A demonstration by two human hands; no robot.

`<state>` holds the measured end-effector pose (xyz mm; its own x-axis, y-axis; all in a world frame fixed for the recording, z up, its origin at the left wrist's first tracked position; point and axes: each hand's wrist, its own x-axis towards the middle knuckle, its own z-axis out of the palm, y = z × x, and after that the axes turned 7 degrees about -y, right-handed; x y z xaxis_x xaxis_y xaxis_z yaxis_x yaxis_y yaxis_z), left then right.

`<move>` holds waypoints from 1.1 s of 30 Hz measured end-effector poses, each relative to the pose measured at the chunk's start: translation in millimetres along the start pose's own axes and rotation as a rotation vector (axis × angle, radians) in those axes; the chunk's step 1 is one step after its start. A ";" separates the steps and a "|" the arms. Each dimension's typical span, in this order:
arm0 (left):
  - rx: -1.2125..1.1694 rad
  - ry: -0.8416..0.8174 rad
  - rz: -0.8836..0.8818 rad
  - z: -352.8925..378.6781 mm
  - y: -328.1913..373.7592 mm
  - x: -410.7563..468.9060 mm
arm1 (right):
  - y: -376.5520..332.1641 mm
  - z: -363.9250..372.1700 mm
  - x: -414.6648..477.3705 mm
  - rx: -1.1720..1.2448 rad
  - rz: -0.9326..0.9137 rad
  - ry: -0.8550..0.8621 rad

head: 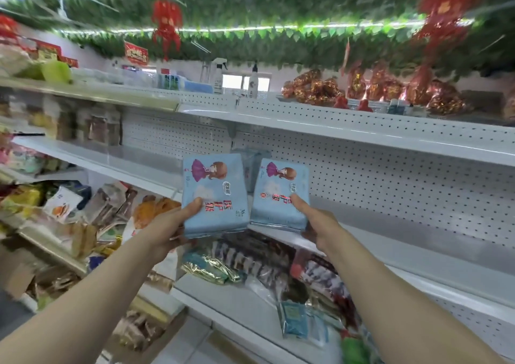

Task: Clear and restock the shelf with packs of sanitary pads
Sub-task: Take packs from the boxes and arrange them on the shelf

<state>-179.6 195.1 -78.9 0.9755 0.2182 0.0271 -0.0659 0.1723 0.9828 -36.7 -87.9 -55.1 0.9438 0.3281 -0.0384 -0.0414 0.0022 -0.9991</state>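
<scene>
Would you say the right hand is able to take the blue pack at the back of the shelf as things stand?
Probably not yet: the right hand grips a pack of sanitary pads, held partly before the back pack. Otherwise the shelf beside it looks free.

The shop is bright. A long strip light (pixel 306 26) runs across the ceiling among the green leaves (pixel 250 4) and glows white. A bright patch (pixel 245 82) far at the back shines white too. The front edge of the upper shelf (pixel 362 138) gleams a little where the light hits it. A soft grey shadow lies on the lower shelf (pixel 418 241).

The blue packs (pixel 213 193) in the middle look the sharpest. The red hanging decorations (pixel 166 26) are smeared and fuzzy. The snack bags (pixel 64 205) on the left are blurry too. The shelves look bent and curved near the edges, because the camera sees very wide.
</scene>
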 end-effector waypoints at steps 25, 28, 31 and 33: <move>0.096 -0.346 -0.070 -149.1 37.3 193.7 | 7.2 113.0 131.8 -0.044 0.157 0.589; 0.109 -0.387 -0.070 -172.3 34.6 220.0 | 4.5 133.6 123.9 -0.320 0.190 0.776; 0.131 -0.457 -0.090 -189.6 30.1 242.6 | 8.5 146.7 121.5 -0.393 0.192 0.838; 0.144 -0.493 -0.106 -197.3 29.6 251.4 | 11.3 154.8 118.3 -0.494 0.197 0.866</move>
<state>22.3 444.6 -79.1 0.9603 -0.2777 -0.0257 0.0347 0.0273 0.9990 23.8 97.2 -68.5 0.8561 -0.5168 -0.0048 -0.2665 -0.4335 -0.8609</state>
